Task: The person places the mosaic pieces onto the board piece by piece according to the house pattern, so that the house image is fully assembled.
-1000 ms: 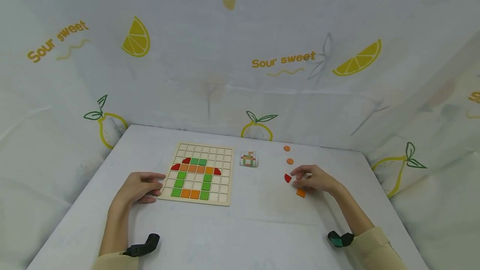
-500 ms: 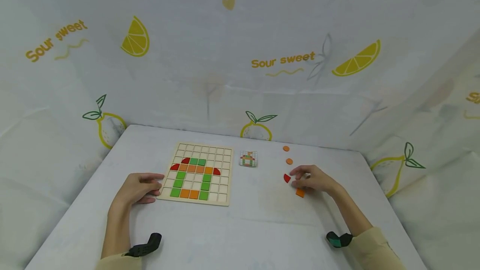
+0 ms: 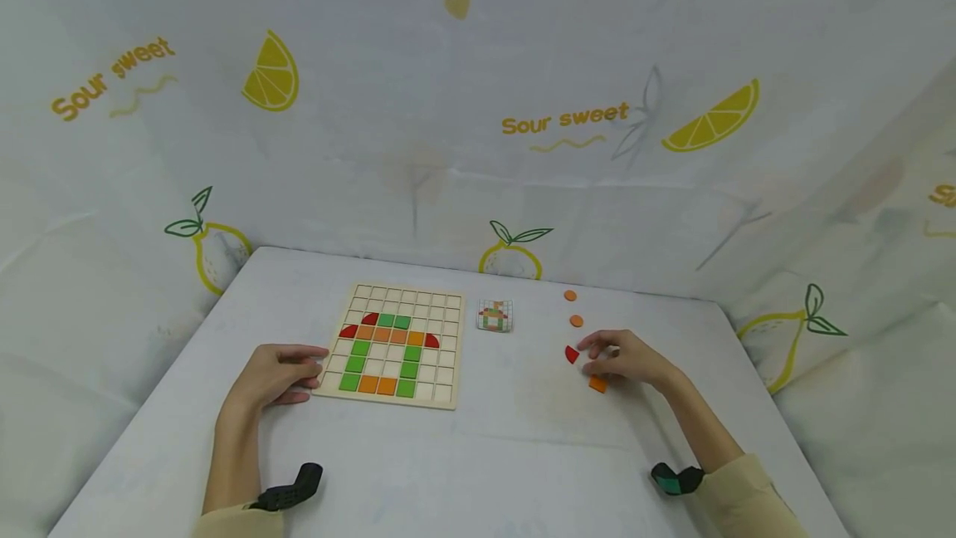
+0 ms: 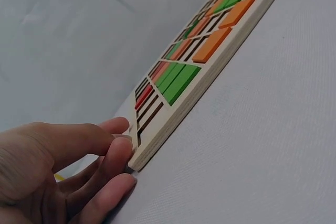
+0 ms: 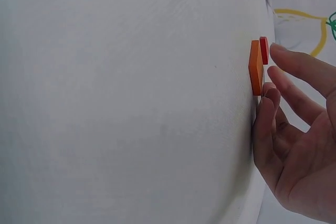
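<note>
A wooden grid board (image 3: 438, 396) lies flat on the table, with green, orange and red tiles in its cells. My left hand (image 3: 278, 374) rests at the board's left edge. In the left wrist view, fingertips of the left hand (image 4: 86, 166) touch the near corner of the board (image 4: 173, 116), fingers relaxed. On the right side my right hand (image 3: 626, 355) stays low over the table, fingers loosely bent and apart. Close by its fingertips lie a red quarter-circle tile (image 3: 572, 354) and an orange square tile (image 3: 598, 384). The right wrist view shows the orange tile (image 5: 255, 69) beside the fingers.
A small printed pattern card (image 3: 495, 315) lies right of the board. Two orange round tiles (image 3: 571, 295) sit farther back on the right. A white cloth backdrop (image 3: 418, 148) with lemon prints rises behind the table.
</note>
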The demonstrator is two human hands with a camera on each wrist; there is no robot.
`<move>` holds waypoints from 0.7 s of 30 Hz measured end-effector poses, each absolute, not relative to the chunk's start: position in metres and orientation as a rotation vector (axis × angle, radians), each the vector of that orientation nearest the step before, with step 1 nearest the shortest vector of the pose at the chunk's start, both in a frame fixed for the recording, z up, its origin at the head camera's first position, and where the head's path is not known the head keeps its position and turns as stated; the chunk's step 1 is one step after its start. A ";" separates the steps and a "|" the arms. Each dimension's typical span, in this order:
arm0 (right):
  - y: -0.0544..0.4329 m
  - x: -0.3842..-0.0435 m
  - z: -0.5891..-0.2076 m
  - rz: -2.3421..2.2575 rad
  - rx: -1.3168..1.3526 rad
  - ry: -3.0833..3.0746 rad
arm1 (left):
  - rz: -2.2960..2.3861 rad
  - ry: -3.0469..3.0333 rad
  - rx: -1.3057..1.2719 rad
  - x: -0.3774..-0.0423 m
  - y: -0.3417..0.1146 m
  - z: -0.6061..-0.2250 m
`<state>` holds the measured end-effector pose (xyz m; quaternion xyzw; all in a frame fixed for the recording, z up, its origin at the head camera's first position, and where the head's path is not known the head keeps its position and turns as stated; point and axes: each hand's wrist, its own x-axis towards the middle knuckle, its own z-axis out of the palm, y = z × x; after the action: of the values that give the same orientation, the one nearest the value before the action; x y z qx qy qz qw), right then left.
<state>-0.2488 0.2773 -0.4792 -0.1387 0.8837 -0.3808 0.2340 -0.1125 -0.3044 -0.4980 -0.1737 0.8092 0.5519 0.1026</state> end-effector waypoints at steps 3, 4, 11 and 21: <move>0.279 -0.247 -0.479 -1.072 -0.387 2.401 | 1.630 2.387 -0.510 -0.113 -0.304 -0.498; 0.280 -0.246 -0.479 -1.080 -0.392 2.395 | 1.630 2.387 -0.510 -0.113 -0.304 -0.498; 0.276 -0.248 -0.478 -1.079 -0.423 2.421 | 1.613 2.393 -0.509 -0.114 -0.304 -0.498; 0.259 -0.251 -0.484 -1.027 -0.438 2.531 | 1.602 2.414 -0.510 -0.113 -0.302 -0.497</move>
<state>-0.2506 0.2593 -0.4842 -0.1555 0.8989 -0.3648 0.1864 -0.1134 -0.3025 -0.4971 -0.1727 0.8165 0.5418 0.1000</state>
